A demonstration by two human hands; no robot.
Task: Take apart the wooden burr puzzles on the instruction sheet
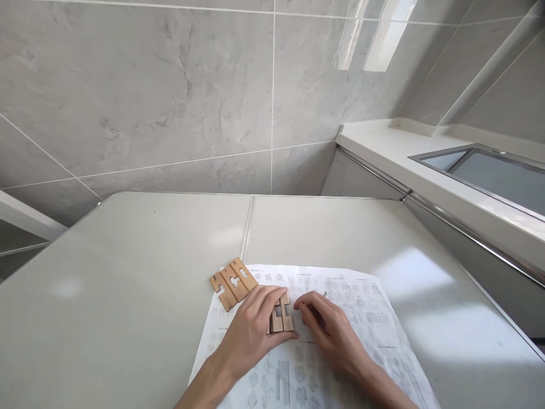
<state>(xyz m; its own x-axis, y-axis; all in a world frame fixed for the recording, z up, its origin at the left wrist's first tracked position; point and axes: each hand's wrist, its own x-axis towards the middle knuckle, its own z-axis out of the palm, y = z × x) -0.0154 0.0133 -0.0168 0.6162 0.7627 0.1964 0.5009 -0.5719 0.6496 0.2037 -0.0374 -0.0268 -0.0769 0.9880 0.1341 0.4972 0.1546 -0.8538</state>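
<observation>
My left hand [251,326] lies over some flat wooden puzzle pieces [281,318] on a printed instruction sheet [361,318], its fingers curled around their left side and thumb under them. My right hand [326,324] touches the same pieces from the right with bent fingertips. Three more notched wooden pieces [232,282] lie side by side at the sheet's top left corner, just beyond my left hand, untouched.
The sheet rests on a pale table [128,295] with a seam down its middle. A grey tiled wall [170,91] stands behind. To the right runs a white counter [395,147] with a steel sink [489,170].
</observation>
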